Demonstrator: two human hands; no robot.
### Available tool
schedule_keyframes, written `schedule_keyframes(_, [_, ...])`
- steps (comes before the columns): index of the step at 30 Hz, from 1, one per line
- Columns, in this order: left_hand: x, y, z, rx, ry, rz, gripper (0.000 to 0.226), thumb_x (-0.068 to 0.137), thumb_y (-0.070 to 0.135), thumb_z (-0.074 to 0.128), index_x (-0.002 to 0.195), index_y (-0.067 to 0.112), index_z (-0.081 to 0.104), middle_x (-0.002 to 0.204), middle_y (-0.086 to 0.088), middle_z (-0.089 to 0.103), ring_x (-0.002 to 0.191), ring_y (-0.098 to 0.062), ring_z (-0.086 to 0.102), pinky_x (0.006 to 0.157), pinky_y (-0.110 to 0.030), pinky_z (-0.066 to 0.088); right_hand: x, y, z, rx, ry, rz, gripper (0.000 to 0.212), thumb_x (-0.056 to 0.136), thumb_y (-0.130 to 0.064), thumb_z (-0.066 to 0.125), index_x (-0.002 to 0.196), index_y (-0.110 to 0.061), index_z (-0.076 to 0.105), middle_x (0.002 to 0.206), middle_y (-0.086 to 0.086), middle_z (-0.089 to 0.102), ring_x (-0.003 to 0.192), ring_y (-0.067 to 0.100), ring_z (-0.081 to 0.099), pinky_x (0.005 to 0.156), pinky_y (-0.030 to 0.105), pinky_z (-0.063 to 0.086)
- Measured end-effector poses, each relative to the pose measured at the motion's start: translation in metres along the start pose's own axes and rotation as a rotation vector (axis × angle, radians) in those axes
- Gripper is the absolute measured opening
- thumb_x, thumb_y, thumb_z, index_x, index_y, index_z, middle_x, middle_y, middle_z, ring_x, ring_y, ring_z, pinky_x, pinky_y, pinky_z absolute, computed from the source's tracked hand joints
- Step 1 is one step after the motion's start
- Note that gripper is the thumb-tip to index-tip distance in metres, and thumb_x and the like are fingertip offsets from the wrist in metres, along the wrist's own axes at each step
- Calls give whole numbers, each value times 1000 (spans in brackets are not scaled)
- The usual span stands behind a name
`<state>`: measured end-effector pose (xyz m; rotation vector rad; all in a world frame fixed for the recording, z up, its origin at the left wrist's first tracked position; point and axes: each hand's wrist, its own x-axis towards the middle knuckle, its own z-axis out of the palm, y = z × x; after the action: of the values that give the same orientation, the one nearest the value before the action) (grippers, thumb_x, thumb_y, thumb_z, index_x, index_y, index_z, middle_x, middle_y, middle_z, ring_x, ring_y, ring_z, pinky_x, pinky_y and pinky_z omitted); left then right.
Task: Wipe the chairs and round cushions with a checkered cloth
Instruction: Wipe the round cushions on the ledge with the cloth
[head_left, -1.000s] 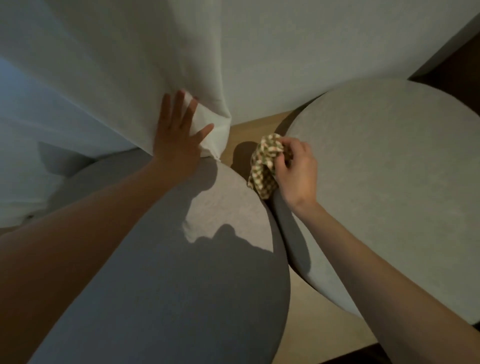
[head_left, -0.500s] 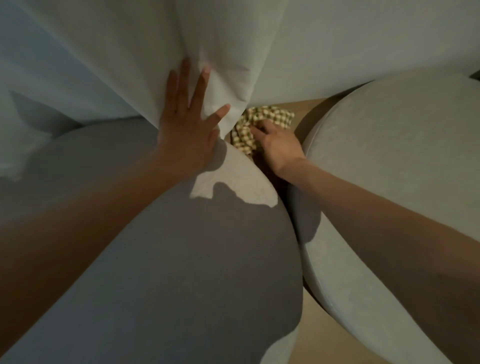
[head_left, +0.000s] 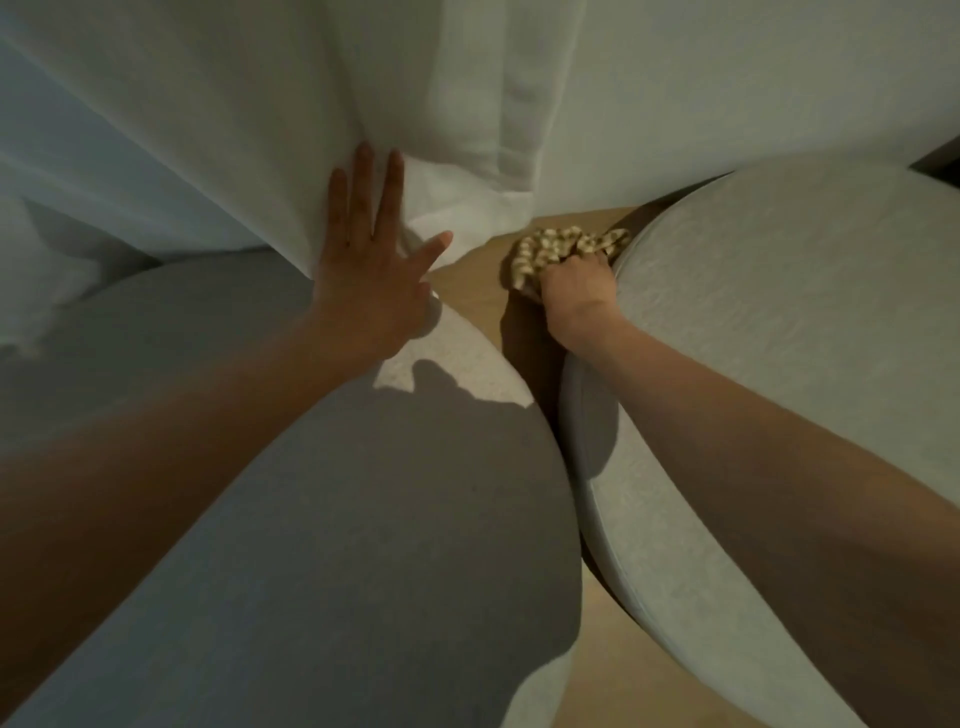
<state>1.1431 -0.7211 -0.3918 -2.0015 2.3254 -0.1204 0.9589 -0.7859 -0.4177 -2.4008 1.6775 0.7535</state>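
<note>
Two round grey cushions fill the view: the left cushion (head_left: 322, 519) under my left arm and the right cushion (head_left: 769, 332) under my right arm. My right hand (head_left: 574, 288) grips the bunched yellow-and-white checkered cloth (head_left: 556, 248) against the far left rim of the right cushion, low in the gap between the two. My left hand (head_left: 371, 270) lies flat with straight, spread fingers against the white curtain (head_left: 363, 104), holding it back at the far edge of the left cushion.
The white curtain hangs across the whole top of the view and drapes over the back of the left cushion. A strip of wooden floor (head_left: 467, 296) shows between the cushions and again at the bottom (head_left: 623, 665).
My right hand has moved with the cloth from the left cushion's far edge across the gap to the right cushion's rim. My left hand stays pressed flat on the curtain.
</note>
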Motion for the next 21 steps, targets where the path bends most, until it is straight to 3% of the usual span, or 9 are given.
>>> schedule_keyframes(2, [5,2,1,-24,-20,-45,66,92,35,47,150,24,17,155,-25,-7,141,-48,-8,115,-57,-3,-6,-3,-2,6,14,-109,29,94,-13,45,118,-11,60,126,12,58,123,30,47,108,40,27])
schedule_keyframes(4, [7,7,-2,-5,-30,-5,61,91,35,47,148,28,25,155,-25,-8,140,-50,-8,114,-58,-5,-20,-11,1,22,15,-303,28,94,-12,44,115,-12,62,124,10,59,122,27,47,109,37,25])
schedule_keyframes(6, [6,10,-8,1,-53,3,59,89,34,49,145,27,32,154,-26,-5,139,-51,-6,113,-60,-4,-36,-11,3,5,9,-350,28,94,-13,43,116,-13,61,125,9,57,125,26,43,112,36,18])
schedule_keyframes(10, [-5,23,-9,-45,-36,-10,52,83,32,50,135,28,49,153,-29,10,137,-55,5,110,-67,3,-71,11,-6,201,106,-193,27,87,-10,52,112,-5,61,123,14,47,118,31,39,100,38,32])
schedule_keyframes(13, [-14,46,-15,-127,-172,-145,60,94,41,42,148,34,18,156,-22,-6,140,-48,-7,110,-61,-8,-104,38,-12,502,448,4,31,86,-12,55,114,3,54,120,20,47,109,35,46,91,40,41])
schedule_keyframes(15, [-21,61,-23,-236,-215,-236,68,96,44,40,151,25,5,156,-21,-6,142,-46,-6,111,-60,-5,-124,50,-4,641,543,112,43,91,-9,51,130,4,42,132,24,44,119,35,46,100,39,42])
schedule_keyframes(18, [-41,82,-27,-204,-258,-42,65,95,47,40,150,33,8,155,-22,-10,139,-50,-7,110,-62,-2,-136,52,23,673,350,68,61,95,-7,46,149,-8,18,156,17,17,143,31,19,117,42,20])
schedule_keyframes(21, [-61,100,-25,-241,-400,0,69,90,61,37,146,45,0,155,-13,-22,140,-46,-15,109,-63,-5,-139,48,48,524,308,-93,65,90,-3,54,148,-18,28,158,11,7,146,30,5,117,35,2])
